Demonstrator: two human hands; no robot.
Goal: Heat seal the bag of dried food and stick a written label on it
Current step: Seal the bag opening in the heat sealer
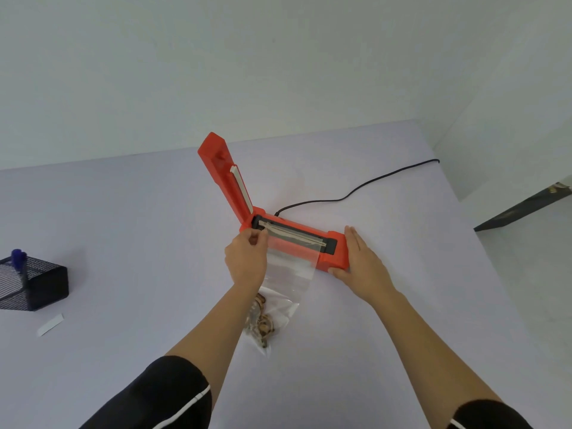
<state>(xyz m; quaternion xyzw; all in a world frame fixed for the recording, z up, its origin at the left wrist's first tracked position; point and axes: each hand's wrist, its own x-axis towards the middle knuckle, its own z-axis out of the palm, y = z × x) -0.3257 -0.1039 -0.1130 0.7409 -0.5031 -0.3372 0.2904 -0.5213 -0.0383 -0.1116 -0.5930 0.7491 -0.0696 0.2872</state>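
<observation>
1. I see the heat sealer (335, 252) in the middle of the frame on the pale worktop (123, 227). Its orange lid arm (223, 178) stands raised, so no sealing press is under way.
2. The clear bag (291, 274) lies just below the sealer. Its open top edge is draped over the sealing strip (291, 235), and the dried food (263, 323) is bunched at the bottom end, lower centre of the frame.
3. The left hand (247, 258) pinches the bag's upper left corner between thumb and fingertips, right at the left end of the strip. I judge it is lining up the bag mouth.
4. The right hand (359, 261) is spread flat, fingers straight, against the right end of the sealer's base. It seems to be steadying the base and holds nothing.
5. Progress, as I judge it: the bag is loaded and nearly placed, but the lid is not yet lowered, so the seal itself is not made.
6. Left to do: close the lid arm, then write and stick the label.
7. A small white label strip (50, 325) lies at the lower left, well apart from the bag. Above it, a blue pen (18, 258) stands in a black mesh holder (37, 286).
8. The sealer's black cord (356, 193) trails off to the upper right.
</observation>
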